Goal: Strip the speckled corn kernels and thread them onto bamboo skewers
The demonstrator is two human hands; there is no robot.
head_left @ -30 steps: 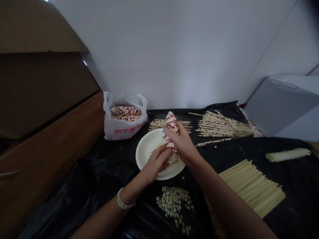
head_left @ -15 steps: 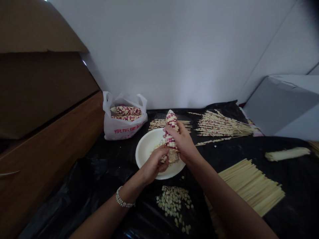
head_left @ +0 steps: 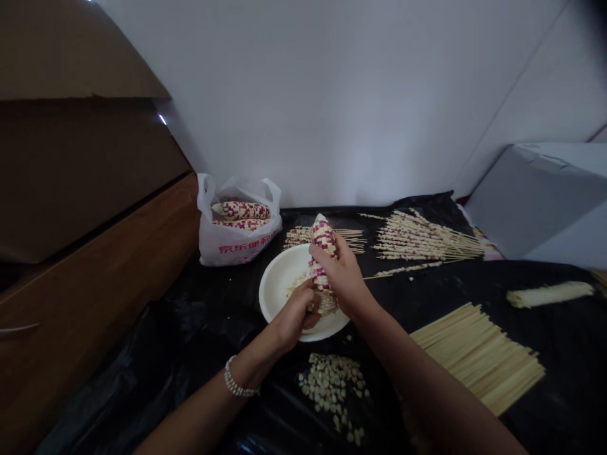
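Observation:
An ear of corn (head_left: pixel 324 243) with cream and purple kernels is held tip-up over a white bowl (head_left: pixel 275 297). Its lower end is stripped of kernels and shows bare cob. My right hand (head_left: pixel 345 272) wraps around the upper part from the right, thumb across the front. My left hand (head_left: pixel 298 309) is closed at the lower part, its thumb pressed by the edge of the remaining kernels; some of its fingers are hidden behind the cob. Loose kernels lie inside the bowl, partly covered by my left hand.
Behind left stands a white plastic bag (head_left: pixel 237 243) with corn ears. Kernel-threaded skewers (head_left: pixel 412 237) lie at the back right, bare sticks (head_left: pixel 478 360) nearer right, beside a pale roll (head_left: pixel 550 294). Loose kernels (head_left: pixel 334 385) sit on black plastic sheeting (head_left: pixel 190 379) in front.
The ear and both hands have shifted slightly left and the tip sits a little lower. My grip looks the same. The whole view has moved marginally.

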